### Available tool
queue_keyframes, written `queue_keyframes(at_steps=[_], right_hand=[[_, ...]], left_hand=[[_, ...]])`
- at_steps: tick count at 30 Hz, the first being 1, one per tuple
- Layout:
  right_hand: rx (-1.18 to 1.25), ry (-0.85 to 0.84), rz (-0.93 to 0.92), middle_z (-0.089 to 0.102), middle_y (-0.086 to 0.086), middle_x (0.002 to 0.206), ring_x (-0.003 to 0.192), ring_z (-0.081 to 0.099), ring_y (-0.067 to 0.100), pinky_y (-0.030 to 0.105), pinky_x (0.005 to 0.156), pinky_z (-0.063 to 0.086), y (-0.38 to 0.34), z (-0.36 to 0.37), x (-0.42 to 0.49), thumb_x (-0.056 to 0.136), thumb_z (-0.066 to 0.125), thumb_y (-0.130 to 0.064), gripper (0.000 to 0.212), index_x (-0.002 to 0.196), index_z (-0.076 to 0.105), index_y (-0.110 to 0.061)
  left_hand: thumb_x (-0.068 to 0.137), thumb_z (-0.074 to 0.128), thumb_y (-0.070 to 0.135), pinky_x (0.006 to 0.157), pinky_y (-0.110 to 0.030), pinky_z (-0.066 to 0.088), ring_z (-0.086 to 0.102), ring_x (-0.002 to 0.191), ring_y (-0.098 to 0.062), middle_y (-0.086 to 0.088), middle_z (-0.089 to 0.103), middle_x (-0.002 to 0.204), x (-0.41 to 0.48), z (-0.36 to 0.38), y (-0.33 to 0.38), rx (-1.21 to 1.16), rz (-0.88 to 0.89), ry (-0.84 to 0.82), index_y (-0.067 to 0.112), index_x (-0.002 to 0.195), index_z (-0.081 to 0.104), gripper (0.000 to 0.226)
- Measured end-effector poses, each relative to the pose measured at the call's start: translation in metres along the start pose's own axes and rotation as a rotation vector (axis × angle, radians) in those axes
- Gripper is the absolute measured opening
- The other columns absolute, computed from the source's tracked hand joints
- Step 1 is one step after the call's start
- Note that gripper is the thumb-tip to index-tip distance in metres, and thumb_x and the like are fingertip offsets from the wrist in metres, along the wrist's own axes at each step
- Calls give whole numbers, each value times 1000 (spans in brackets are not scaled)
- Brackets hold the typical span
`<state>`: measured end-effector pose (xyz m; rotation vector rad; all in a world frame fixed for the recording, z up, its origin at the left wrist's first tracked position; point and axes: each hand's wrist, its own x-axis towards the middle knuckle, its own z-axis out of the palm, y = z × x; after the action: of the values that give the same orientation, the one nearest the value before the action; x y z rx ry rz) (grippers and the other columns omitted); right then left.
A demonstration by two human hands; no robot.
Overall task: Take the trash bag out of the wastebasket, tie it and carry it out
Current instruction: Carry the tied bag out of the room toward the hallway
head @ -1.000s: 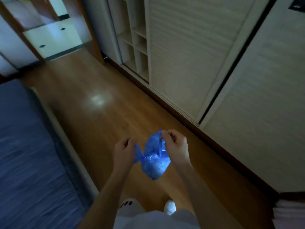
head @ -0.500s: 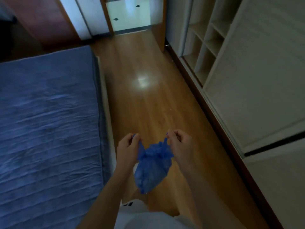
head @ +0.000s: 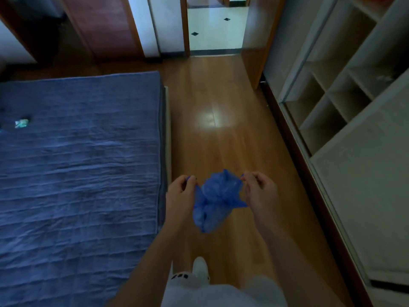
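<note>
Both my hands are up in front of me over the wood floor (head: 221,134), holding the blue trash bag (head: 213,202) between them. My left hand (head: 180,196) is closed, fingers curled in, pinching one twisted end of the bag's top at its left side. My right hand (head: 260,191) is closed the same way, thumb and fingers pinched on the other end at the bag's right side. The two ends run out sideways from a gathered neck; looks like a knot sits there, but the plastic is bunched and dim so I can't be sure. The bag's small body hangs below the neck, clear of the floor, in the air between my forearms.

The bed (head: 77,162) with a dark blue cover is on my left, its edge just beside my left forearm. A small pale crumpled item (head: 21,123) lies on the cover far left; can't tell what it is. The wardrobe (head: 354,134) runs along my right, with open cubby shelves (head: 327,100) further up. The doorway (head: 214,29) is straight ahead, pale tiles with dark diamonds behind it. My white shoe (head: 200,268) shows at the bottom, on the floor below the bag.
</note>
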<state>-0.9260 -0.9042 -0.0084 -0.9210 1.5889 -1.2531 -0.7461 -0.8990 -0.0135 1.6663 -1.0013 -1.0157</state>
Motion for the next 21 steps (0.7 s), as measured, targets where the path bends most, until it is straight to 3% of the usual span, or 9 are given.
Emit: queue_keyframes(at_steps=[7, 10, 14, 17, 21], right_hand=[[33, -5, -1, 52, -14, 47, 44, 45, -1, 17, 46, 37, -9, 41, 73, 96, 61, -21, 24, 76, 68, -9], [27, -14, -2, 56, -13, 49, 46, 50, -1, 14, 46, 39, -9, 54, 109, 95, 62, -24, 25, 72, 69, -15], [15, -66, 20, 50, -11, 46, 42, 42, 2, 15, 41, 37, -14, 70, 174, 94, 62, -34, 28, 69, 69, -25], [51, -116, 40, 46, -12, 44, 38, 37, 1, 16, 38, 32, -24, 81, 237, 94, 63, -32, 30, 66, 68, -25], [59, -171, 50, 43, -12, 41, 36, 35, 0, 16, 37, 30, -47, 93, 325, 96, 62, -24, 32, 66, 64, -12]], left_hand=[[94, 56, 21, 54, -22, 42, 53, 55, -6, 8, 57, 56, 79, 14, 8, -2, -12, 33, 15, 67, 63, 28], [94, 56, 21, 51, -14, 42, 54, 52, 0, 12, 60, 54, 113, 27, 12, -15, -19, 29, 14, 68, 63, 28], [94, 57, 18, 49, -12, 40, 50, 50, 1, 13, 57, 51, 170, 53, 23, -12, -20, 43, 11, 67, 62, 28], [93, 57, 17, 48, -17, 38, 46, 48, -3, 11, 50, 47, 218, 79, 36, -14, -29, 60, 14, 65, 62, 29], [92, 58, 18, 54, -34, 41, 50, 53, -13, 7, 52, 50, 283, 123, 69, -14, -62, 128, 16, 63, 62, 29]])
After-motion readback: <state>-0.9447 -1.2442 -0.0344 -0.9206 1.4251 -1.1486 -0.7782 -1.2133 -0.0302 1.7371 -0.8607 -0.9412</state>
